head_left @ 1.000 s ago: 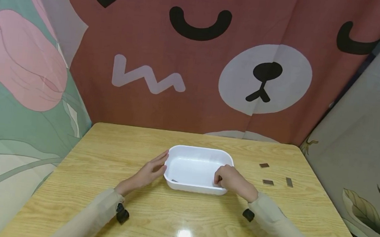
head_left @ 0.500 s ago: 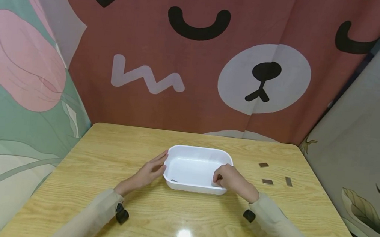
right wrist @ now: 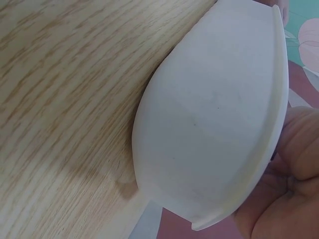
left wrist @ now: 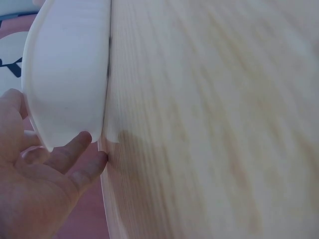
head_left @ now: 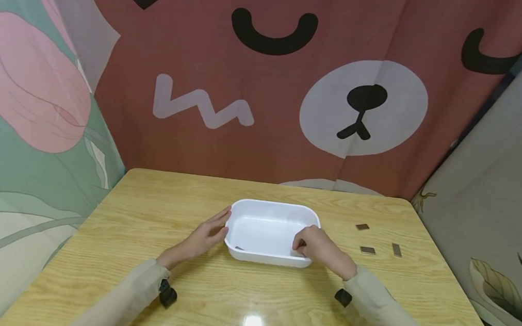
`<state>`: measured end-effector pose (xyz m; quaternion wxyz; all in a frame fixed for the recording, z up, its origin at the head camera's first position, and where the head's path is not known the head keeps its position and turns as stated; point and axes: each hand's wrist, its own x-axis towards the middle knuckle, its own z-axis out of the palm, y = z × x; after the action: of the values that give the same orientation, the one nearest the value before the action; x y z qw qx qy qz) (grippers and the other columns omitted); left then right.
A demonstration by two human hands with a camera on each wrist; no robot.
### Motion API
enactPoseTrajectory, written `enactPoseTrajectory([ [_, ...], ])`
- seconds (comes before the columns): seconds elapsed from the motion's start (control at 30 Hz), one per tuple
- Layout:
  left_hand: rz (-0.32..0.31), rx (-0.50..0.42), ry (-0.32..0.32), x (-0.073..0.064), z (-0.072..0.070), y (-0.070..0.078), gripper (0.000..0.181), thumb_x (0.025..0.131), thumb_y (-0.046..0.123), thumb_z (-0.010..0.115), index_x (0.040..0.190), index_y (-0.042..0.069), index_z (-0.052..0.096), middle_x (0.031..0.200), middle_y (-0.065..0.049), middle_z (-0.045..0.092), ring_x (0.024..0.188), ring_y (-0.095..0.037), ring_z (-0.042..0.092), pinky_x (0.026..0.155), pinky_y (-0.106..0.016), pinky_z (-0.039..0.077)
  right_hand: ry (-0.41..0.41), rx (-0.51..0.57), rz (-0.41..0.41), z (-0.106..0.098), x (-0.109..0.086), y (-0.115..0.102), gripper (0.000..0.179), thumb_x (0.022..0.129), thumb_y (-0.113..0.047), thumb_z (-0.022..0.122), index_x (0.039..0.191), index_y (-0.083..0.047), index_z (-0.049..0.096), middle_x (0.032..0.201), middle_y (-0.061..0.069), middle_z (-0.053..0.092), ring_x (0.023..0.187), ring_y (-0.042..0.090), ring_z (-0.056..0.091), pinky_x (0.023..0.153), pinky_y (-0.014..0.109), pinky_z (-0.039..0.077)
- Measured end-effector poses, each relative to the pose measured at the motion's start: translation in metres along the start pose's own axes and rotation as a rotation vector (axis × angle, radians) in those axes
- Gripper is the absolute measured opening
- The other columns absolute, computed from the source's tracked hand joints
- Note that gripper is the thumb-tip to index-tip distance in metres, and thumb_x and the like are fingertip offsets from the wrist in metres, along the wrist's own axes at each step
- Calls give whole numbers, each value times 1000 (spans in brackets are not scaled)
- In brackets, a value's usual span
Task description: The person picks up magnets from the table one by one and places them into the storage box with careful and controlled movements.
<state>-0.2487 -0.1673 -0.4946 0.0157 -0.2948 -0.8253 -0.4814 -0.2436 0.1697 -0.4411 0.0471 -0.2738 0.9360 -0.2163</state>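
Observation:
A white rectangular tray [head_left: 264, 259] with rounded corners stands on the wooden table. My left hand [head_left: 199, 239] rests against its left side, fingers spread and nearly straight; in the left wrist view the fingertips [left wrist: 85, 137] touch the wall. Over the right end reaches my right hand [head_left: 321, 248], its fingers curled down inside near the front corner. A small dark edge [right wrist: 273, 155] shows by those fingers in the right wrist view; I cannot tell what they pinch, as the tray wall hides the tips. One small grey piece [head_left: 239, 248] lies in the tray's front left corner.
Three small flat rectangular pieces lie right of the tray: a brown one [head_left: 362, 227] at the back, another brown one [head_left: 367, 250] in front and a greyish one [head_left: 396, 250] farther right. A bear-printed curtain [head_left: 262, 147] hangs behind the table [head_left: 211, 303].
Hardly anything differs. The right hand stays in the tray with only a slight shift of its fingers, and the left hand keeps its place at the tray's side.

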Motion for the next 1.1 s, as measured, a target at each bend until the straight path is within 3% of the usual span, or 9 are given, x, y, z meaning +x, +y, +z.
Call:
enactPoseTrajectory([
  [0.5,10,5,0,1,0,2,51,102,3,53,147,-10,33,160,-20,19,146,-35,20,110,-40,38,11,11,-3,-2,-1,1,18,84,10,70,80,-7,76,78,-3,70,72,12,62,66,28,56],
  [1.1,-11,1,-7,1,0,5,51,102,2,52,148,-9,32,162,-15,18,147,-35,19,110,-40,37,24,36,21,-5,-3,-1,14,85,8,72,81,-4,75,77,0,70,70,9,59,65,26,55],
])
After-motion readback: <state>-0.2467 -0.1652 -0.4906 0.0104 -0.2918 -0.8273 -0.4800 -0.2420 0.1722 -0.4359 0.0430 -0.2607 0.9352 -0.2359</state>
